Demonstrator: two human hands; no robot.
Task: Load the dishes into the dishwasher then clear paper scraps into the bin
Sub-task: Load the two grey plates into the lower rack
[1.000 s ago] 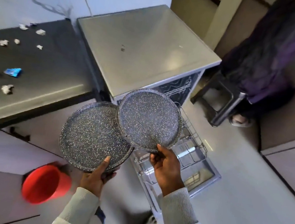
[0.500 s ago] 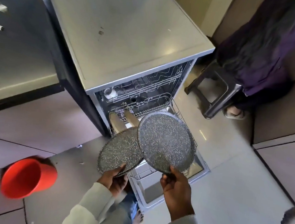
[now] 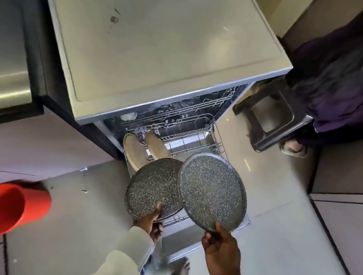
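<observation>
Both hands hold speckled grey plates above the pulled-out lower rack (image 3: 217, 144) of the open dishwasher (image 3: 163, 51): the left hand (image 3: 151, 222) grips the near rim of one plate (image 3: 153, 187), the right hand (image 3: 220, 243) pinches another plate (image 3: 213, 189) overlapping it. Two tan plates (image 3: 134, 150) stand upright in the rack; a red bin (image 3: 7, 209) sits left on the floor

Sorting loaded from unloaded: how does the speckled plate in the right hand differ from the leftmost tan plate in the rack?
The speckled plate is dark grey with pale flecks; the tan plate is plain beige. The right hand grips the speckled plate by its near rim above the pulled-out rack; the tan plate stands on edge in the rack. Both are round and flat.
</observation>
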